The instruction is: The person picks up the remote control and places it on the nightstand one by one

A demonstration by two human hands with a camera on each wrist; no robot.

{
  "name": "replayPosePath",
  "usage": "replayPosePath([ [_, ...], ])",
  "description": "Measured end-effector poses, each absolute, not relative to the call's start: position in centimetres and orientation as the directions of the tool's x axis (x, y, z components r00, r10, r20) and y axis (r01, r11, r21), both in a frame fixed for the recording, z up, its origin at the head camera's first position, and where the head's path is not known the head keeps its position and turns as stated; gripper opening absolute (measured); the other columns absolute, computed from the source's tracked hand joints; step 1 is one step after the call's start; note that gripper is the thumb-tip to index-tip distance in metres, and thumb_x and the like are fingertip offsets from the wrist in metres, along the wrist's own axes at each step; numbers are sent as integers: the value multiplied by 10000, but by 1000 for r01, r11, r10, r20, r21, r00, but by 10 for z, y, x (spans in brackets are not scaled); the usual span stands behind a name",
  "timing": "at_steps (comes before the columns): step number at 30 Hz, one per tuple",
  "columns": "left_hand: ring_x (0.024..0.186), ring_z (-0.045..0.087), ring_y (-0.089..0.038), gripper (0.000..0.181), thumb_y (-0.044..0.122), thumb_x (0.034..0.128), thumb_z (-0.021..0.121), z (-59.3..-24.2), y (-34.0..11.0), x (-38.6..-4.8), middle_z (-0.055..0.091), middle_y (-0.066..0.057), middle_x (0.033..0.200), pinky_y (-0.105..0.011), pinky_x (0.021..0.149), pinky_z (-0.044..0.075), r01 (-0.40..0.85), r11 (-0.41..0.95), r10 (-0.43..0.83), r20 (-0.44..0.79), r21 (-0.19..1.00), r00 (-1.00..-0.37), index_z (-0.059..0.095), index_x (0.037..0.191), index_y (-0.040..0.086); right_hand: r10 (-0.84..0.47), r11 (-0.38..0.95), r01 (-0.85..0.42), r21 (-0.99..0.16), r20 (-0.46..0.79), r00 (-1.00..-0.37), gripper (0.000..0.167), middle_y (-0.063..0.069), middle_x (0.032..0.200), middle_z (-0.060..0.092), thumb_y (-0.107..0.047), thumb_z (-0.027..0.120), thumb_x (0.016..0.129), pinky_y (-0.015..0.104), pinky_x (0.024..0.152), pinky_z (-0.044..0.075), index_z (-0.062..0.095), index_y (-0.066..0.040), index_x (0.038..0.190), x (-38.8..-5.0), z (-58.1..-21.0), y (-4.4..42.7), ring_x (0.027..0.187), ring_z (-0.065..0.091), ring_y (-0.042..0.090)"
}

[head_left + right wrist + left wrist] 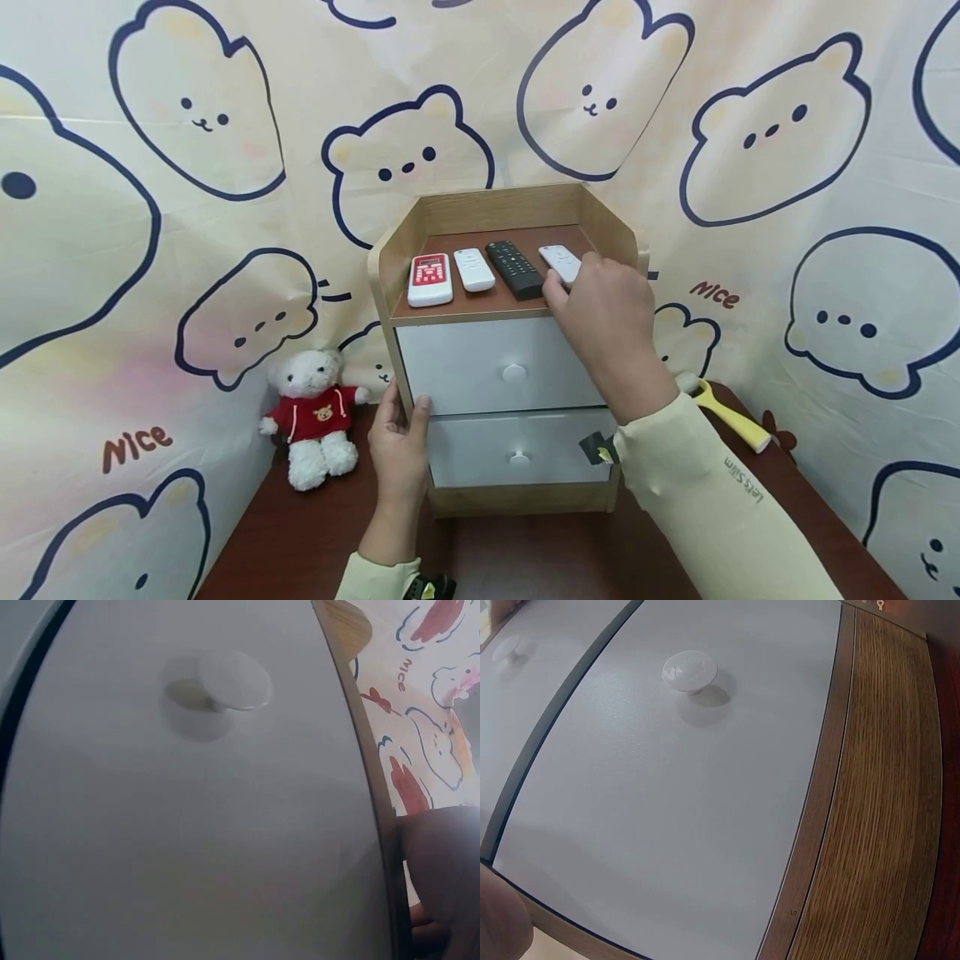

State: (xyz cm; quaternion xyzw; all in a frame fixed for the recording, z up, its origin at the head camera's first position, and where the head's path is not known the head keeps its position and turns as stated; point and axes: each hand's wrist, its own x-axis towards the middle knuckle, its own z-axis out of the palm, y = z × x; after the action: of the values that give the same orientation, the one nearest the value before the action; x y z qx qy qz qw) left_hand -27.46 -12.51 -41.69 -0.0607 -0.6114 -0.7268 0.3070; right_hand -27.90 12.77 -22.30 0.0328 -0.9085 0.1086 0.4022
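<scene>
A small wooden cabinet (525, 498) with two white drawers stands on the dark red-brown table. My left hand (397, 458) touches its left side, thumb at the front edge and fingers along the side. On the cabinet's top shelf lie a white remote with a red face (429, 282), a small white remote (474, 270), a black remote (514, 268) and, at the right, another white remote (558, 260). My right hand (611, 325) pinches the near end of that right-hand remote, and its fingers hide part of it.
Left of the cabinet sits a white teddy bear in a red hoodie (311, 417). A yellow-handled tool (735, 417) lies to the right, partly behind the right sleeve. White round knobs (690, 672) stick out from the drawers. Bear-printed cloth hangs behind.
</scene>
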Motion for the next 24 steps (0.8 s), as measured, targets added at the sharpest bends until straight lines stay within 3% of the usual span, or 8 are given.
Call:
replayPosePath([
  [4,1525,505,-223,617,104,1042,750,-417,-124,-275,577,-93,1622,-134,1116,477,518,-64,-373,461,853,-805,526,1616,107,-7,948,-266,-174,826,-563,473,229,874,740,-330,610,1042,412,609,557,695,131,1105,-272,-238,132,675,620,327],
  [10,1524,508,-224,616,111,1041,754,-415,-128,-274,579,-95,1620,-129,1115,474,517,-43,-381,465,855,-799,529,1614,106,-80,898,-434,-74,942,-326,447,263,1139,763,-253,635,1007,503,834,629,659,101,1279,-248,-275,141,949,699,400],
  [14,1529,505,-229,617,110,1038,757,-416,-135,-271,577,-90,1624,-146,1137,464,511,21,-392,477,859,-786,530,1612,94,-80,841,-539,-41,977,-199,441,250,1130,771,-276,599,1007,523,820,623,703,76,1252,-226,-315,147,955,705,407],
  [16,1544,487,-232,621,122,1043,753,-418,-139,-270,561,-92,1638,-229,1194,450,495,67,-387,480,866,-787,519,1616,76,-72,819,-572,-37,983,-167,426,221,1076,773,-295,577,1022,493,776,602,729,63,1196,-215,-338,152,904,699,381],
  [18,1558,465,-236,617,154,1051,750,-422,-143,-267,544,-92,1652,-343,1233,433,467,131,-379,480,874,-791,516,1615,63,-73,796,-603,-42,983,-166,421,194,1046,775,-307,563,1041,445,779,574,748,53,1155,-205,-360,159,890,698,354],
  [20,1570,444,-226,608,194,1059,745,-426,-147,-263,535,-77,1661,-403,1263,398,435,215,-365,485,874,-795,525,1614,78,-82,779,-623,-71,974,-213,418,165,1059,775,-316,551,1053,346,872,555,755,36,1150,-197,-382,168,928,699,329],
  [24,1541,468,-137,518,173,1089,686,-437,-159,-255,576,-75,1632,-216,1264,353,460,370,-316,575,807,-755,572,1591,120,-103,786,-587,-192,896,-432,385,126,1220,757,-246,622,1012,150,1105,384,710,-3,1298,-185,-418,191,1106,665,290],
])
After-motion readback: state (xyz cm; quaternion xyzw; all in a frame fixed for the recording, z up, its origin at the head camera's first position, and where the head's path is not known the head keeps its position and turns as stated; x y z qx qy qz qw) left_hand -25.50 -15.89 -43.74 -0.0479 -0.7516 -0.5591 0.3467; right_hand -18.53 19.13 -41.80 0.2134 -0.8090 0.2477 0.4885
